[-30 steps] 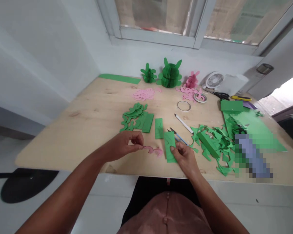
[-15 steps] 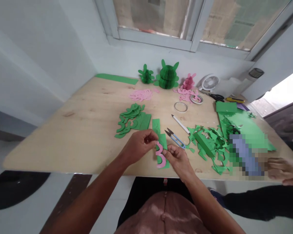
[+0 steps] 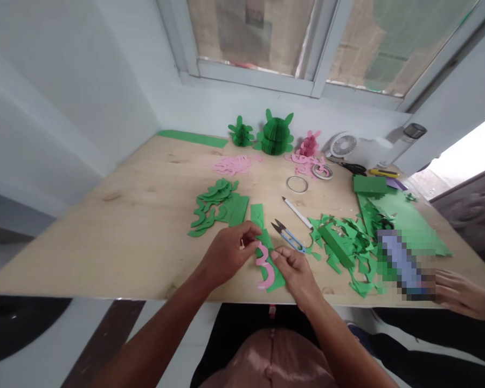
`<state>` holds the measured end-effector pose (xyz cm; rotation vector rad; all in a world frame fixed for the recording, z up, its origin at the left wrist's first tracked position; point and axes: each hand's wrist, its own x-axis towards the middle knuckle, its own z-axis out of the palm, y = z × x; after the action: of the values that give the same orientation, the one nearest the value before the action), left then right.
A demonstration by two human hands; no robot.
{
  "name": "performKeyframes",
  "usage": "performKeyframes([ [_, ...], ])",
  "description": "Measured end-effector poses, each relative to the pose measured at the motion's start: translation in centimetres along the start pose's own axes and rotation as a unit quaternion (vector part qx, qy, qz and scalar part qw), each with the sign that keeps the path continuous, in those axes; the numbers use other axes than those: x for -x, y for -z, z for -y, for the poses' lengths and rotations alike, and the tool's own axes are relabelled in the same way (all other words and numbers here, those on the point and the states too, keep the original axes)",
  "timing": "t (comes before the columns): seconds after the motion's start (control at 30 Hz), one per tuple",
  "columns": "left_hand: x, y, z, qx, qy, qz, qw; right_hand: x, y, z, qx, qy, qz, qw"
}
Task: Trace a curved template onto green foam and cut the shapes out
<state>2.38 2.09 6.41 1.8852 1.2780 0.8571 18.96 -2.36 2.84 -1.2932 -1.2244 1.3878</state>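
Note:
A curvy pink paper cutout point(image 3: 268, 275) lies over a green paper piece point(image 3: 275, 277) near the table's front edge. My left hand point(image 3: 231, 249) pinches the top end of the pink cutout between thumb and fingers. From the right, my right hand point(image 3: 293, 268) has its thumb and fingers closed on the edge of the green piece, beside the pink cutout. Just beyond them lies another green strip point(image 3: 257, 214). Blue-handled snips point(image 3: 289, 236) and a white pen point(image 3: 297, 212) rest to the right of it.
Green cutouts point(image 3: 214, 199) are piled at left, pink ones point(image 3: 231, 165) behind. Green scraps point(image 3: 347, 245) lie at right, near another person's hand point(image 3: 464, 291). Paper figures point(image 3: 276, 133), a small fan point(image 3: 343, 144) and a tape roll point(image 3: 322, 172) stand or lie at the back.
The green piece under the pink cutout has turned, its near end now further right. The other person's hand has come further into view. The camera view has tilted slightly.

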Motion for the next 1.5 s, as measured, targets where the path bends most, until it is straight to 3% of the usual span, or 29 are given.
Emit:
performKeyframes([
  [0.2, 0.1, -0.5, 0.1, 0.038, 0.028, -0.025, 0.999, 0.1, -0.4, 0.0, -0.008, -0.002, 0.006, 1.000],
  [0.33, 1.1, -1.2, 0.5, 0.111, 0.082, -0.093, 0.986, 0.2, -0.6, -0.2, -0.016, -0.007, -0.012, 1.000],
  [0.4, 1.8, -1.7, 0.8, 0.204, 0.135, -0.132, 0.961, 0.3, -0.6, -0.3, -0.017, 0.001, -0.033, 0.999],
  [0.53, 2.7, -2.8, 0.6, 0.389, 0.230, -0.057, 0.890, 0.6, -0.8, -0.5, -0.023, 0.009, -0.036, 0.999],
  [0.6, 2.8, -3.1, 0.1, 0.418, 0.234, -0.049, 0.876, 0.8, -0.9, -0.6, -0.029, 0.009, -0.029, 0.999],
  [0.9, 2.4, -3.5, -1.3, 0.419, 0.209, -0.079, 0.880, 1.2, -1.0, -0.6, -0.036, 0.030, -0.027, 0.999],
  [1.5, 2.5, -3.3, -2.1, 0.376, 0.197, -0.070, 0.903, 1.0, -0.9, -0.2, -0.027, 0.034, -0.063, 0.997],
])
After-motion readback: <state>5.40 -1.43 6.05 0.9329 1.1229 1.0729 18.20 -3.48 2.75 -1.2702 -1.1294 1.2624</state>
